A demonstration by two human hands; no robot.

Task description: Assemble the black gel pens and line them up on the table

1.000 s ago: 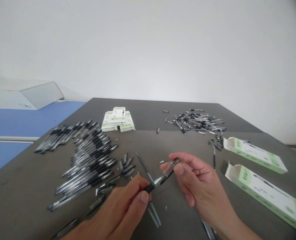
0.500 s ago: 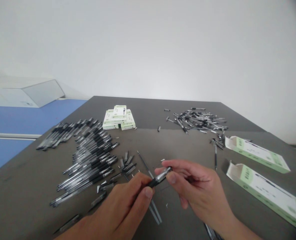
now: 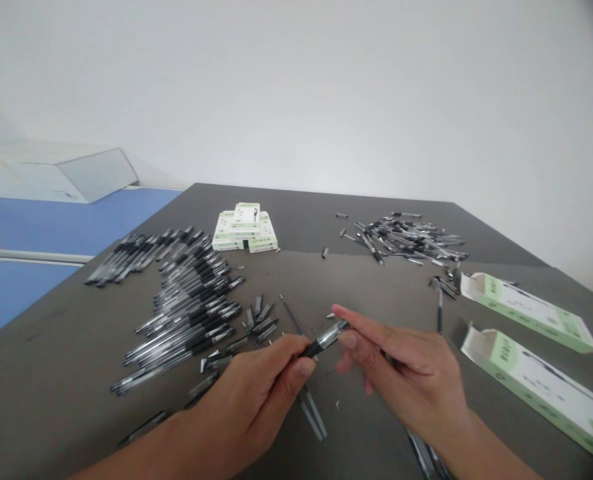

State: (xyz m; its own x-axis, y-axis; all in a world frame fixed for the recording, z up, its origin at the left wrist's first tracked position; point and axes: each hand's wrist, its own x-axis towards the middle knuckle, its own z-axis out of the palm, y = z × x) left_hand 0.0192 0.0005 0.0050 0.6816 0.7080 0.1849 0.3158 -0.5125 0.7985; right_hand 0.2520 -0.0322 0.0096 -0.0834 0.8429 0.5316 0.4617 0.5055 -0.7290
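Observation:
A black-and-clear pen (image 3: 326,337) is held between both hands above the dark table. My left hand (image 3: 271,380) pinches its black grip between thumb and forefinger. At the pen's far end, the thumb and forefinger of my right hand (image 3: 401,363) close on the clear capped tip; the other fingers curl loosely. Thin refills (image 3: 312,410) lie beneath the hands. Just left of them is a small heap of pen caps (image 3: 261,320). Rows of pens (image 3: 191,313) spread over the left of the table. Part of the held pen is hidden inside my left hand.
Small white-green boxes (image 3: 245,230) are stacked at the back. A loose pile of pen parts (image 3: 406,239) lies back right. Two long open boxes (image 3: 531,310) lie at the right. Beyond the left edge, a white carton (image 3: 96,173) rests on a blue surface (image 3: 141,207).
The view has shifted slightly, so things on the table appear a little further right. Both hands keep hold of the pen, and the right forefinger has straightened along its tip.

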